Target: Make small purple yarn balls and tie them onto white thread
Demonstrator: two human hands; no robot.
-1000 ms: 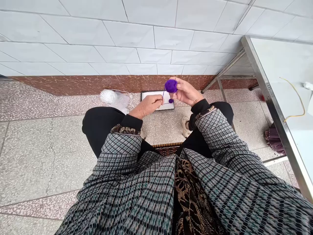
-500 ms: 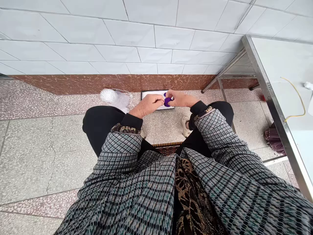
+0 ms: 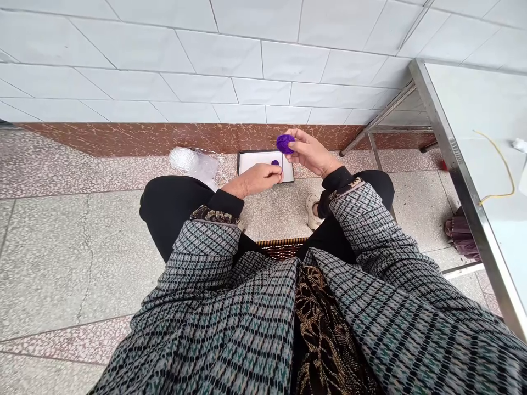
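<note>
My right hand (image 3: 310, 152) is closed around a small ball of purple yarn (image 3: 284, 144), raised above the far edge of a shallow white box with a dark rim (image 3: 247, 160). Lower and to the left, my left hand (image 3: 260, 179) is pinched over the near part of the box. A thin purple strand (image 3: 282, 159) runs from the ball down to its fingertips. Just beyond those fingers, a small purple piece (image 3: 275, 162) shows against the white inside of the box; my hand partly hides the box, and I cannot make out the piece's exact kind.
A ball of white yarn (image 3: 183, 159) with a clear plastic bag (image 3: 205, 169) lies on the floor to the left. At right stands a metal-framed table (image 3: 461, 159) with a yellow cord (image 3: 510, 174) on it. A tiled wall (image 3: 230, 60) rises ahead.
My right hand has lifted the purple ball up and away from my left hand, baring the strand between them. My left hand has shifted slightly right and down, still pinched.
</note>
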